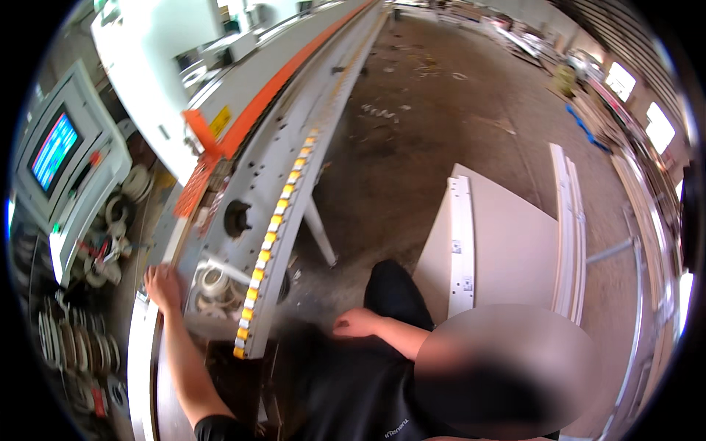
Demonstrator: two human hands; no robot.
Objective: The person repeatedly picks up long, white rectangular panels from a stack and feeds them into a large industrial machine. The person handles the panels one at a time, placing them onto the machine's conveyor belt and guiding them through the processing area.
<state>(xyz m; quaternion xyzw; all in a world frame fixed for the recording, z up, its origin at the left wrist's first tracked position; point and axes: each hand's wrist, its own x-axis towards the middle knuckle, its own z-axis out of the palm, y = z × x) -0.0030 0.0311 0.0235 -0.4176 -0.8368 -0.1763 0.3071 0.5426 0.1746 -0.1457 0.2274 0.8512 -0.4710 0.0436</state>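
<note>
My left hand [163,287] is at the left edge of a long narrow board [142,367] on the machine's near end, its fingers bent over the board's edge. The board's pale side runs down toward the lower edge of the view, and a light strip [176,234] runs ahead toward an orange perforated guard [194,189]. My right hand [356,323] hangs loosely closed beside my dark-clothed knee, nothing visible in it. A round blurred patch hides the upper part of my right arm.
The long machine [276,165] has an orange rail and a row of yellow rollers [270,237]. A control panel with a lit screen [55,151] stands at left above edging rolls [77,342]. Pale panels [507,235] and white strips [461,246] lie at right, beside a metal rail [634,331].
</note>
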